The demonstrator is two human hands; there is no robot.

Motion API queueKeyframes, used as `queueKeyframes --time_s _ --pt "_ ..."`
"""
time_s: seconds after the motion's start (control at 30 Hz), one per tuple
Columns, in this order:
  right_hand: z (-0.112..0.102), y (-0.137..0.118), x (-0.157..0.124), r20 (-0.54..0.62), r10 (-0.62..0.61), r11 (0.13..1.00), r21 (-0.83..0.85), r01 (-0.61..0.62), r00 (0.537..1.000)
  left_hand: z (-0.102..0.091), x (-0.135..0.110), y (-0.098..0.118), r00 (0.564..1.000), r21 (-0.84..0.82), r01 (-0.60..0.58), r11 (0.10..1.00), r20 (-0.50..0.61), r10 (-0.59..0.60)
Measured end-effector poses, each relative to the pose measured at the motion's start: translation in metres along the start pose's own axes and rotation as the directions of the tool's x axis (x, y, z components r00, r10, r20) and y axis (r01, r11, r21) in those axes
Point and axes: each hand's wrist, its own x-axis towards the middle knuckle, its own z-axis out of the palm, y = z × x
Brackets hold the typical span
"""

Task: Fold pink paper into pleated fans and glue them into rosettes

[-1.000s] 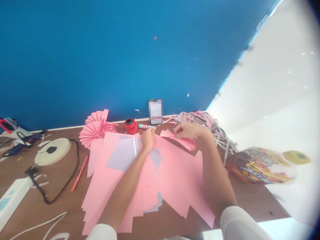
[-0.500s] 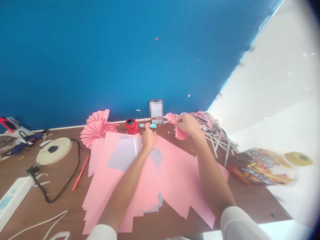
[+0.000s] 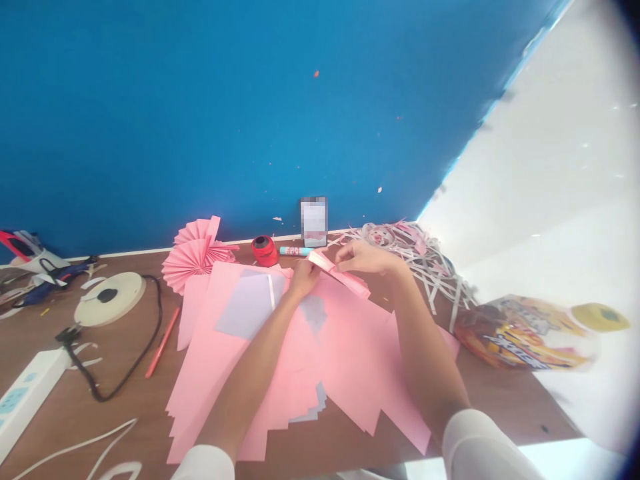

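Observation:
A pleated strip of pink paper (image 3: 345,277), folded up narrow, slants above the pink sheets in the middle. My left hand (image 3: 303,277) is closed around its left end. The fingers of my right hand (image 3: 367,257) are bent and pinch at its upper edge. Just behind my left hand lies a light blue glue stick (image 3: 294,251). Loose pink paper sheets (image 3: 345,333) are spread beneath both forearms, with greyish-purple pieces (image 3: 245,303) on top. Pink folded paper fans (image 3: 193,263) rest at the back left.
Against the blue wall leans a phone (image 3: 314,223), near a red spool (image 3: 265,251). Shredded paper strips (image 3: 430,267) pile up at the back right beside a plastic jar (image 3: 530,333). On the left are a red pen (image 3: 163,342), a cream reel (image 3: 110,299) and a power strip (image 3: 33,400).
My left hand has left the glue stick and moved right to grip the pleated paper. That paper, fanned out in my right hand before, is now folded narrow and nearer the middle.

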Motion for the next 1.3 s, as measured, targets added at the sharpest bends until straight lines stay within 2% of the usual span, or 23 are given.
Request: queueKeyframes --time_s 0.1,0.23,0.27,0.33,0.43,0.5,0.63,0.73,0.87,1.0,1.13,1.23,1.3 --pt "-0.001 -0.004 -0.003 -0.060 -0.015 0.997 0.075 0.019 0.998 0.001 0.002 -0.003 0.998 0.037 -0.061 0.997 -0.001 0.061" --pt "-0.004 -0.007 -0.008 -0.239 0.013 0.988 0.152 0.024 0.971 0.001 0.006 -0.005 0.995 0.013 -0.066 0.998 -0.071 0.067" --pt "-0.004 -0.006 -0.008 -0.306 0.028 0.987 0.160 0.022 0.952 0.001 0.007 -0.005 0.994 0.008 -0.042 0.999 -0.097 0.042" --pt "-0.005 -0.003 -0.006 -0.459 0.090 0.989 0.144 -0.026 0.884 0.001 0.009 -0.005 0.989 -0.015 0.015 1.000 -0.147 -0.017" --pt "-0.005 0.005 -0.001 -0.623 0.170 0.981 0.037 -0.189 0.763 0.002 0.009 -0.005 0.981 -0.038 0.067 0.997 -0.179 -0.073" --pt "-0.004 0.010 0.002 -0.641 0.159 0.968 -0.050 -0.247 0.751 0.003 0.009 -0.004 0.980 -0.031 0.079 0.996 -0.179 -0.083" --pt "0.000 0.016 0.007 -0.593 0.149 0.951 -0.134 -0.279 0.792 0.003 0.007 -0.002 0.989 -0.062 0.025 0.998 -0.142 -0.034" --pt "0.002 0.017 0.009 -0.624 0.169 0.924 -0.170 -0.344 0.763 0.000 0.006 0.001 0.983 -0.084 -0.026 0.996 -0.181 0.011" --pt "0.000 0.022 0.011 -0.694 0.183 0.899 -0.169 -0.404 0.697 -0.005 0.003 0.006 0.943 -0.053 -0.018 0.998 -0.334 0.000" --pt "-0.002 0.032 0.014 -0.733 0.219 0.882 -0.133 -0.452 0.644 -0.010 -0.003 0.009 0.916 -0.016 -0.010 1.000 -0.400 0.002" --pt "-0.001 0.034 0.015 -0.701 0.235 0.862 -0.169 -0.477 0.674 -0.014 -0.006 0.010 0.868 0.044 -0.006 0.999 -0.496 0.027" --pt "0.001 0.031 0.015 -0.690 0.233 0.856 -0.190 -0.481 0.686 -0.017 -0.006 0.012 0.807 0.137 -0.059 0.989 -0.577 0.127" --pt "0.001 0.028 0.015 -0.695 0.221 0.855 -0.200 -0.479 0.684 -0.020 -0.006 0.013 0.769 0.160 -0.039 0.986 -0.625 0.132"
